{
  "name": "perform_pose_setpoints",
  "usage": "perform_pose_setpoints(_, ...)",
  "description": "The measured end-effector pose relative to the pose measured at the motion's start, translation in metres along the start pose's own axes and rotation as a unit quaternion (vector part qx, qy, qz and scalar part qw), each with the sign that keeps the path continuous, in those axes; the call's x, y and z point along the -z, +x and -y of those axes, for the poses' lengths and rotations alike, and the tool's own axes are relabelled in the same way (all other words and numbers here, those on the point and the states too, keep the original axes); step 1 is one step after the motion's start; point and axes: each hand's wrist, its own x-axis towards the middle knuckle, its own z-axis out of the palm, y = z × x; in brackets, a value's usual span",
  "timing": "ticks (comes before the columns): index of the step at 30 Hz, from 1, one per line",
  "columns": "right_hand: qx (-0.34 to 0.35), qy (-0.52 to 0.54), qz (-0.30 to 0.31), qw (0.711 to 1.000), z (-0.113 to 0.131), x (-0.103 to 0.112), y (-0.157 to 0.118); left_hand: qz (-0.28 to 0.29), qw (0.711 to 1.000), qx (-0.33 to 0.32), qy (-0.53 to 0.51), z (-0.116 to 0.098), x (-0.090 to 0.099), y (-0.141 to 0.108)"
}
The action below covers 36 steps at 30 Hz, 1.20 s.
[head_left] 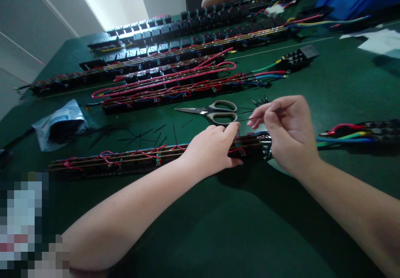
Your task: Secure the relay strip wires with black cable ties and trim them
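Foreground, on green table point(218, 228): left hand point(215, 147), half-curled, clasping long wired bar point(146, 158), thumb at near edge. Likely stiff and weighty, fragile at thin red wire loops point(106, 152); best taken by black body point(128, 169). Just beyond: right hand point(290, 132), fingertips pinched on thin dark strand point(261, 116), probably light and springy. Farther: smooth-handled scissors point(203, 112), matte black strips point(174, 133), crinkled plastic bag point(64, 117); then parallel bars point(175, 87) with blocky segments.
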Motion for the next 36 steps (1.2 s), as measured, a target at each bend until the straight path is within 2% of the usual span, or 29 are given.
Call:
perform_pose_setpoints(5,-0.004,-0.002,0.022,1.0,0.003,-0.007,0.006,0.007,1.0,0.019,-0.005,0.011,0.003,-0.009)
perform_pose_setpoints(13,0.072,-0.083,0.032,0.993,0.001,-0.017,-0.003,0.005,0.999,0.046,-0.013,0.023,0.008,-0.027)
perform_pose_setpoints(17,0.156,-0.139,0.087,0.974,0.002,-0.016,-0.01,0.008,0.998,0.059,-0.013,0.026,0.009,-0.034)
perform_pose_setpoints(22,0.224,-0.192,0.158,0.942,0.008,-0.013,-0.01,0.02,0.997,0.068,-0.021,0.027,0.009,-0.041)
perform_pose_setpoints(26,0.295,-0.206,0.187,0.914,0.011,-0.012,-0.009,0.021,0.996,0.072,-0.038,0.028,0.009,-0.041)
perform_pose_setpoints(32,0.316,-0.203,0.207,0.903,0.011,-0.014,-0.01,0.053,0.987,0.073,-0.136,0.034,0.023,-0.035)
perform_pose_setpoints(36,0.327,-0.207,0.209,0.898,0.011,-0.016,-0.008,0.03,0.974,0.09,-0.204,0.036,0.028,-0.033)
